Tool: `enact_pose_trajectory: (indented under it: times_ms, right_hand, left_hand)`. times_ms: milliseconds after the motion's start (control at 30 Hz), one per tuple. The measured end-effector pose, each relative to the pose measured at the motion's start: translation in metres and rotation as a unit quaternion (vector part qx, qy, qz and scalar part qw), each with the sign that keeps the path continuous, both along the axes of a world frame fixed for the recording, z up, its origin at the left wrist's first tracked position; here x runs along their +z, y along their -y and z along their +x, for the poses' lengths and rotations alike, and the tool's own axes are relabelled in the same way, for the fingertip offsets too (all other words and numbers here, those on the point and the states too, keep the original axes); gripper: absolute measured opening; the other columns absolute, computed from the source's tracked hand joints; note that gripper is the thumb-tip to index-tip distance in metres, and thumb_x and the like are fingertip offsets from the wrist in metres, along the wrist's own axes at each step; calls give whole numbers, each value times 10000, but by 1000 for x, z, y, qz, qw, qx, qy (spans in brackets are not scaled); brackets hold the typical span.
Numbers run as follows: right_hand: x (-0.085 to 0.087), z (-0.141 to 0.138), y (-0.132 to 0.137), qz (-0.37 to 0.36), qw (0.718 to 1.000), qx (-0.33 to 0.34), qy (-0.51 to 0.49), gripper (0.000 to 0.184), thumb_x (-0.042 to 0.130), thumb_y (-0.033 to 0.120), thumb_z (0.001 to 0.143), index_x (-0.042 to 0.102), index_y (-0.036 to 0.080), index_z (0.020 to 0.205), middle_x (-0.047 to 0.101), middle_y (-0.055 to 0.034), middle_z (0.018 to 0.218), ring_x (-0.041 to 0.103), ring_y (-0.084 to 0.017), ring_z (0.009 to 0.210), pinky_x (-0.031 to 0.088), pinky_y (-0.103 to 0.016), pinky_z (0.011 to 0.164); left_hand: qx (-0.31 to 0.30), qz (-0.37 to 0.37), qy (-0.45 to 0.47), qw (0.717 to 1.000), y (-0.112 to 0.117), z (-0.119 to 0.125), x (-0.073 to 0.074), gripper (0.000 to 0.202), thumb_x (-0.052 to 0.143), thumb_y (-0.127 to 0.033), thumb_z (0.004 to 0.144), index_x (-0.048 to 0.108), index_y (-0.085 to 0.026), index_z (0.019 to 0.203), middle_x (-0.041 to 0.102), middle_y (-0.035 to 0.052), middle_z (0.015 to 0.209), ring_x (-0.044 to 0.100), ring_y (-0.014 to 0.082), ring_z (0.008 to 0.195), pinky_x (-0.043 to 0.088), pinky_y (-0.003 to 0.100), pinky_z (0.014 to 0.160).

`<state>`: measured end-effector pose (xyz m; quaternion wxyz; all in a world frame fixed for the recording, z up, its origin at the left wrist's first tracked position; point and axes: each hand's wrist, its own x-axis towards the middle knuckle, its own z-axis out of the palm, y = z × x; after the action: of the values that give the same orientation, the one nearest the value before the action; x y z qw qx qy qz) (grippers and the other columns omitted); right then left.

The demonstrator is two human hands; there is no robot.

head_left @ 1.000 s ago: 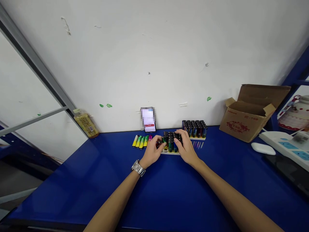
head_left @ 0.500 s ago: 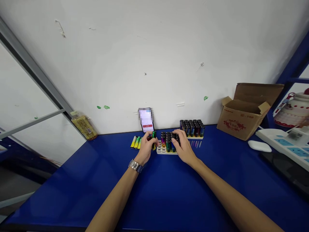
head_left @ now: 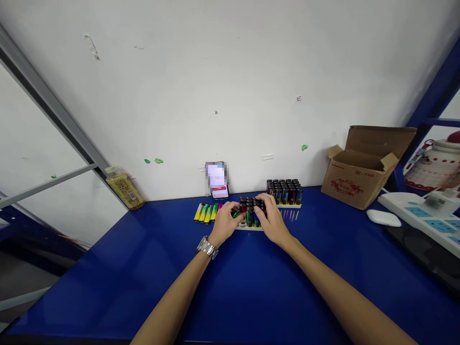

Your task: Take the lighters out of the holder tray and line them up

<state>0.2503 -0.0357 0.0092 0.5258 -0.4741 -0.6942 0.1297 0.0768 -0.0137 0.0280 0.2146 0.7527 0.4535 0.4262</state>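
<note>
My left hand (head_left: 225,221), a metal watch (head_left: 207,247) at its wrist, pinches a green lighter (head_left: 235,213) at the left end of a white slotted tray (head_left: 247,228). Several shiny coloured lighters with black tops (head_left: 250,219) stand upright in this tray. My right hand (head_left: 271,218) curls round the right side of that group, thumb in front and fingertips over the tops. Left of my left hand, several yellow-green lighters (head_left: 207,213) lie side by side on the blue table. My left fingers partly hide the tray's slots.
A second filled tray of lighters (head_left: 285,192) stands behind on the right. A phone (head_left: 219,182) leans against the wall. A bottle (head_left: 125,188) is at the left; an open cardboard box (head_left: 350,184), a white case (head_left: 384,217) and a power strip (head_left: 426,215) are at the right.
My left hand has moved right and turned, bringing the green lighter from beside the tray to its left slots. More lying lighters now show. My right hand keeps its place.
</note>
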Motion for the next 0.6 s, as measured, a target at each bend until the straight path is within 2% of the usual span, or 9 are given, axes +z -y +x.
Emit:
enact_pose_trajectory:
  times_ms: [100,233,300,367,433,500,600]
  right_hand:
    - [1,0,0,-4,1000,5,4,313,368,384,951,492,215,1183,508,-137,1230,506,-266,1194,415,-447,1013]
    - [1,1,1,-18,1000,6,11,324,366,377,950,487,205,1195,502,-139,1253,499,-262,1208,418,-429,1012]
    - [1,2,1,-22,1000,6,12,328,366,374,948,485,199,1198,499,-141,1259,497,-265,1212,418,-434,1011]
    - [1,2,1,-22,1000,8,11,328,370,373,947,484,197,1198,498,-142,1260,495,-268,1215,414,-442,1015]
    - [1,2,1,-21,1000,9,10,324,374,370,945,484,200,1198,499,-142,1258,494,-269,1217,411,-446,1019]
    - [1,2,1,-17,1000,10,8,315,377,366,944,486,208,1194,502,-139,1253,498,-268,1211,413,-446,1017]
    - [2,2,1,-14,1000,11,4,306,377,368,944,487,216,1186,509,-134,1240,504,-267,1197,414,-448,1013]
  left_hand:
    - [-9,13,39,999,-2,0,4,122,651,-282,764,603,-193,833,618,21,811,587,178,771,447,270,667]
    - [71,-36,193,978,-6,-3,14,191,601,-373,824,508,-206,813,544,-41,661,476,104,516,388,230,513]
    - [89,-46,258,961,-9,-3,15,184,605,-361,811,502,-209,814,586,-32,716,512,99,556,417,222,551]
    - [81,-64,298,949,-11,-1,12,169,610,-342,793,508,-209,812,621,-18,767,584,115,682,457,224,647]
    - [54,-108,328,937,-12,2,7,172,603,-332,782,481,-215,813,624,-21,744,620,132,734,477,239,687]
    - [24,-139,336,931,-11,5,3,188,593,-321,780,442,-224,834,612,-36,700,626,135,676,486,249,652]
    - [24,-114,281,953,-10,5,1,221,601,-327,787,431,-234,893,543,-79,594,553,115,525,454,232,557]
